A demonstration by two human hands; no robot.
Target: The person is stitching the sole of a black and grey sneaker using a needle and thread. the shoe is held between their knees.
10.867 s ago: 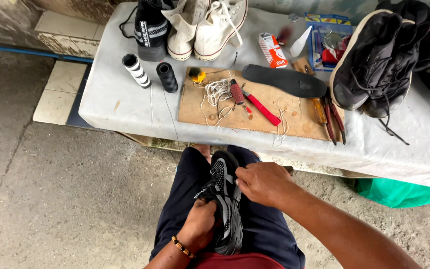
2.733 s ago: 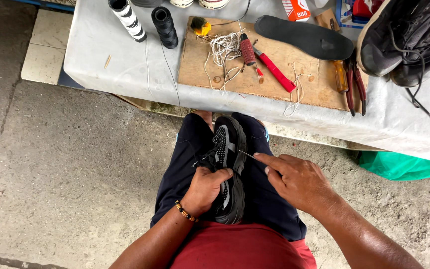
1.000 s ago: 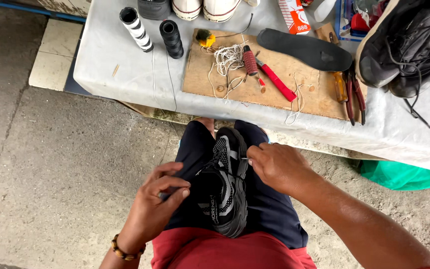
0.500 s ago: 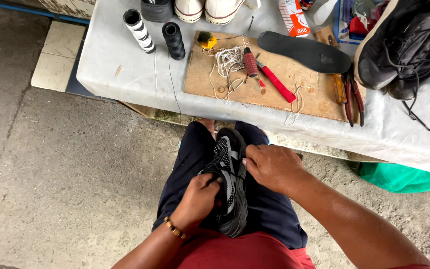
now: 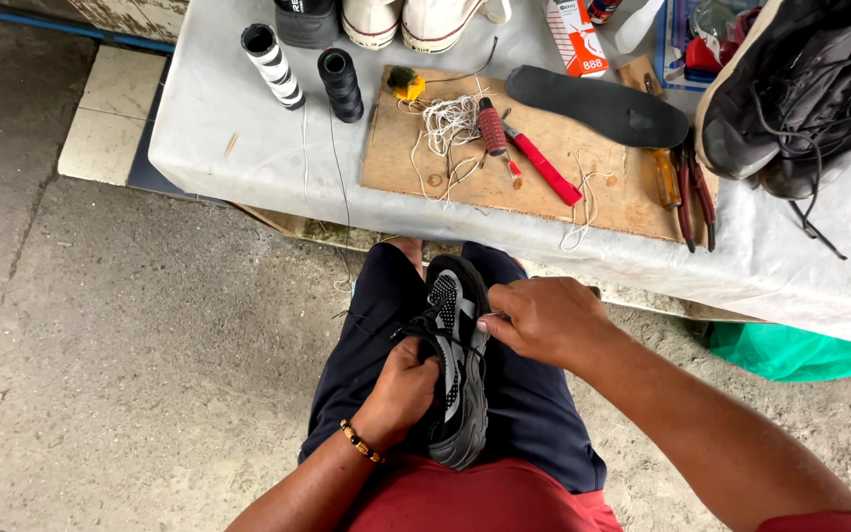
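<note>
Fingers of left hand (image 5: 401,379) clamp black shoe (image 5: 457,374) on lap; right hand (image 5: 542,320) pinches its upper edge.

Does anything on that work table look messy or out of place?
Mostly the loose white thread, lying in a tangle on the brown board instead of wound on a spool. A black insole lies by itself, out of any shoe, and the dark shoes are piled at the table's right end with laces hanging over the edge.
</note>
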